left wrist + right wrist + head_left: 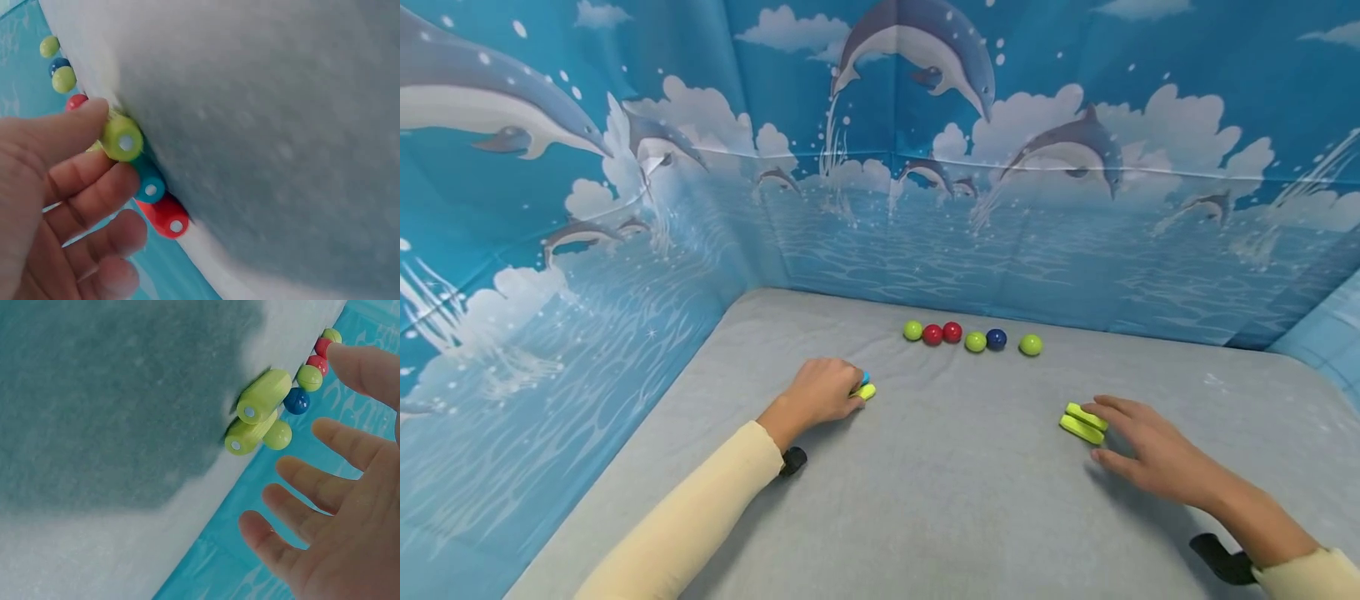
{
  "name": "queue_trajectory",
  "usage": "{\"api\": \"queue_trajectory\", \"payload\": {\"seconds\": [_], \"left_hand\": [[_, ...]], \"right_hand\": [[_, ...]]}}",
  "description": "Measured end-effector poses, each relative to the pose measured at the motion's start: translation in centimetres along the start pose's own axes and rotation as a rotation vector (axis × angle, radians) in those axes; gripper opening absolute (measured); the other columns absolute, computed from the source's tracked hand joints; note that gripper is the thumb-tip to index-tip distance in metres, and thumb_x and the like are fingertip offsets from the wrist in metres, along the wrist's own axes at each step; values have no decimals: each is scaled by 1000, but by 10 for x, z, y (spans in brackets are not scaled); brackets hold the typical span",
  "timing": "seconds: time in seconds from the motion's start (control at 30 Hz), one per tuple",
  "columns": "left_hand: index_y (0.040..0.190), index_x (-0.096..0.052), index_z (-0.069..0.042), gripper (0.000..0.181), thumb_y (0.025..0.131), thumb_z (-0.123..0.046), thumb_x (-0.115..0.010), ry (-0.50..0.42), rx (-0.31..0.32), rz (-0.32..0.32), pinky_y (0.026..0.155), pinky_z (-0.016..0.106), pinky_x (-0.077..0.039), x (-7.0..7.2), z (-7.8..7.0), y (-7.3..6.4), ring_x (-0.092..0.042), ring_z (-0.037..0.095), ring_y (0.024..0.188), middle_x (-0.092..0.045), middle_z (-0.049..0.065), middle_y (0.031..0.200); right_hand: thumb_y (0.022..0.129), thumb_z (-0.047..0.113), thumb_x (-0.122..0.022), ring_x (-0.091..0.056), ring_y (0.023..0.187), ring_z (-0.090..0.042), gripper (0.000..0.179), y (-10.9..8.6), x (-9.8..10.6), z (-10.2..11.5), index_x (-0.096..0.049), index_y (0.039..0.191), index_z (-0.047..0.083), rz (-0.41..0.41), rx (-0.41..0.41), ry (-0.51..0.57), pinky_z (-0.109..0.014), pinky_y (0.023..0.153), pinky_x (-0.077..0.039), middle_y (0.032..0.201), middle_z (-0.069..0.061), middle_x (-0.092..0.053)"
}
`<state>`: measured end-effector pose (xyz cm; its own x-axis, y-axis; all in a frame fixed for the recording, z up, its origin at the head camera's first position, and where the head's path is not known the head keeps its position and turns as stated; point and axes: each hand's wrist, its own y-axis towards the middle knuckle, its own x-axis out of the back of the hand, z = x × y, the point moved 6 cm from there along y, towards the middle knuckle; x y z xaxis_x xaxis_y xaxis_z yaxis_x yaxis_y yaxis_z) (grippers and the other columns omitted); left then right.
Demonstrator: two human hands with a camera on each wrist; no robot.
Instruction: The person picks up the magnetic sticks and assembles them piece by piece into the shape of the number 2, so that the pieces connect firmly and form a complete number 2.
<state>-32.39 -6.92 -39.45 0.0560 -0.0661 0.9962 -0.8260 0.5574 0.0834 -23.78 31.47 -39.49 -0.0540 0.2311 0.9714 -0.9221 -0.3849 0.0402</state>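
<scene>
My left hand [823, 390] is at the left of the grey surface, pinching a yellow-green toy stick [123, 137] between thumb and forefinger. The stick has a pale round dot in its end. Beside it in the left wrist view lie a blue stick [149, 182] and a red stick [165, 216]; the head view hides the red one behind the hand. On the right, my right hand [1153, 446] hovers with fingers spread and holds nothing. Just left of its fingertips, two yellow-green sticks [1082, 429] lie side by side.
Near the back edge of the grey cloth surface [955, 483] is a loose row of balls: yellow-green [913, 331], red [932, 335] and dark blue [996, 339]. Blue dolphin-print sheets [880, 242] rise behind and at both sides.
</scene>
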Motion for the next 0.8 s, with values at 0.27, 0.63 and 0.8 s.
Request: {"api": "queue_trajectory", "payload": {"seconds": [0.27,0.63,0.8], "left_hand": [[71,-59,-19,26,87,-29,-77,33,-19,32,53,24,-33,-3,-4,4,-38,8,57,-50,-6,63],[94,-72,-15,13,92,-28,-71,67,-63,100,60,26,-41,-8,-14,5,-47,9,69,-58,-3,83],[108,-72,-14,17,96,-24,-65,-60,-80,93,73,29,-51,-6,-28,18,-56,10,80,-67,-1,97]], "right_hand": [[86,30,-76,-47,125,-51,64,0,0,-3,-52,140,4,-16,-7,-4,-68,92,-42,141,-29,-49],[86,28,-76,-46,125,-51,68,1,1,-9,-47,143,2,-37,-21,2,-69,93,-41,140,-30,-50],[86,25,-76,-44,124,-51,68,6,7,-12,-46,142,-2,-79,-27,1,-70,93,-38,139,-31,-49]]}}
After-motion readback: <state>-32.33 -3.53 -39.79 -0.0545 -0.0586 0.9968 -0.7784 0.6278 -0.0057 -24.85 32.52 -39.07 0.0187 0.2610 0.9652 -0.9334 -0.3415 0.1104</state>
